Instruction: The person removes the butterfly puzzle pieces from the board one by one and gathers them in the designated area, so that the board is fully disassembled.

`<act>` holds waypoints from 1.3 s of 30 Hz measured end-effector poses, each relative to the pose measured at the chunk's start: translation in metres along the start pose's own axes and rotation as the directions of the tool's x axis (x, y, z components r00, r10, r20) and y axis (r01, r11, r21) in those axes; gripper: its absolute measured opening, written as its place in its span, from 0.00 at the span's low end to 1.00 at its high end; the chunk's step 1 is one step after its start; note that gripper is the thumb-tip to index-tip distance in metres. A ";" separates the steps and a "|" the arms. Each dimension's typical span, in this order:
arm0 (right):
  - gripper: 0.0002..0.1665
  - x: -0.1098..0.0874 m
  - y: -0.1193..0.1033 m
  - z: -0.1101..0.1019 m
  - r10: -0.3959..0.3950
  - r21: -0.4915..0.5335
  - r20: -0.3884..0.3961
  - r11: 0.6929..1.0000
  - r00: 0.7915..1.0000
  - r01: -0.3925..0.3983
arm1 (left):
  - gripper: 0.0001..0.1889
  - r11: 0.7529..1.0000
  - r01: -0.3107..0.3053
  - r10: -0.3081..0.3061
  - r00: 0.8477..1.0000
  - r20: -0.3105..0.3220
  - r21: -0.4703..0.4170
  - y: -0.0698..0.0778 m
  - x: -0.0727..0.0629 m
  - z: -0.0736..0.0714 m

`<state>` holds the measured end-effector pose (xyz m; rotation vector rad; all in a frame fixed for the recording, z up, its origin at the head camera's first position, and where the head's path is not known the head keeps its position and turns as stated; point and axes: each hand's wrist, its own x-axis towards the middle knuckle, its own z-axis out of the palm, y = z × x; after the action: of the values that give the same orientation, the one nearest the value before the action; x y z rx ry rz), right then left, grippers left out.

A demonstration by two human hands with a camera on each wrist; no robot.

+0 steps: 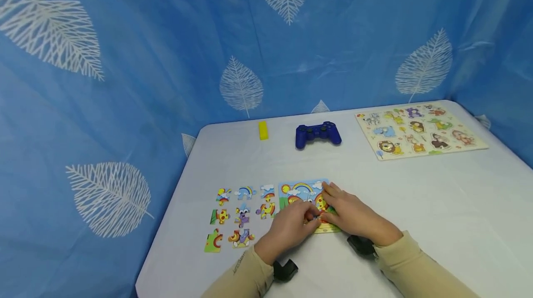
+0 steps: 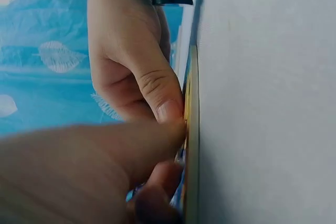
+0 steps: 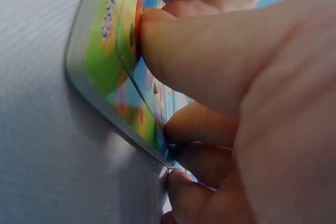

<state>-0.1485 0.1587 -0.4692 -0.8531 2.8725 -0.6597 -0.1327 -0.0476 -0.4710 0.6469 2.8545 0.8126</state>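
On the table lies a jigsaw puzzle board [image 1: 291, 191] printed with a rainbow scene. My left hand [image 1: 290, 225] bends over its lower middle, with curled fingers and thumb against the surface; whether they pinch anything is hidden. The right hand [image 1: 351, 212] rests across the board's right side, fingers spread over the edge. In the right wrist view its thumb [image 3: 178, 45] presses near a red part of the picture, by the left fingertips. Left of the board, several loose puzzle pieces [image 1: 242, 215] are laid out in rows. The left wrist view shows the board's edge [image 2: 193, 129] flat on the table.
Further back on the white table [image 1: 233, 159] are a yellow block [image 1: 263, 130] and a blue game controller [image 1: 318, 134]. An animal puzzle board [image 1: 420, 130] lies at the back right. A blue curtain [image 1: 175, 80] with white leaves hangs behind.
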 end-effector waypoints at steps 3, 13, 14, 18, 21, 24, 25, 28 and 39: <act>0.38 0.000 0.001 -0.001 -0.001 -0.003 -0.003 1.000 1.000 0.001 | 0.13 0.999 0.026 -0.027 0.999 -0.038 -0.030 -0.004 0.001 0.003; 0.26 0.001 -0.001 -0.003 -0.006 -0.057 -0.034 0.998 0.999 0.004 | 0.09 0.999 0.024 -0.028 0.997 -0.070 -0.046 -0.009 0.002 0.007; 0.24 0.002 -0.001 -0.002 -0.005 -0.060 -0.045 0.998 0.999 0.003 | 0.09 0.999 0.027 -0.030 0.997 -0.070 -0.046 -0.008 0.001 0.007; 0.22 0.005 0.001 0.001 -0.016 -0.049 -0.103 0.999 0.995 0.011 | 0.08 1.000 0.011 -0.012 0.997 -0.079 -0.018 -0.008 0.002 0.008; 0.21 0.006 0.003 0.002 -0.021 -0.019 -0.126 1.000 0.992 0.019 | 0.07 1.000 -0.006 0.006 0.996 -0.089 0.006 -0.006 0.003 0.008; 0.22 0.007 0.005 0.002 -0.018 0.022 -0.089 1.000 0.996 0.020 | 0.05 1.000 0.002 -0.001 0.996 -0.093 0.013 -0.006 0.004 0.010; 0.23 0.007 0.005 0.002 -0.018 0.028 -0.074 0.999 0.997 0.020 | 0.05 1.000 0.005 -0.003 0.995 -0.097 0.016 -0.005 0.004 0.010; 0.25 0.007 0.007 0.002 -0.015 0.047 -0.042 0.999 0.999 0.017 | 0.05 0.999 0.008 -0.005 0.995 -0.096 0.035 -0.005 0.006 0.013; 0.27 0.007 0.008 0.001 0.007 0.119 -0.043 0.993 0.999 -0.001 | 0.06 0.995 -0.049 0.058 0.992 -0.116 0.082 -0.006 0.003 0.012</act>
<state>-0.1585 0.1604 -0.4730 -0.8262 2.8369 -0.8496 -0.1346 -0.0448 -0.4843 0.7111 3.0018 0.7739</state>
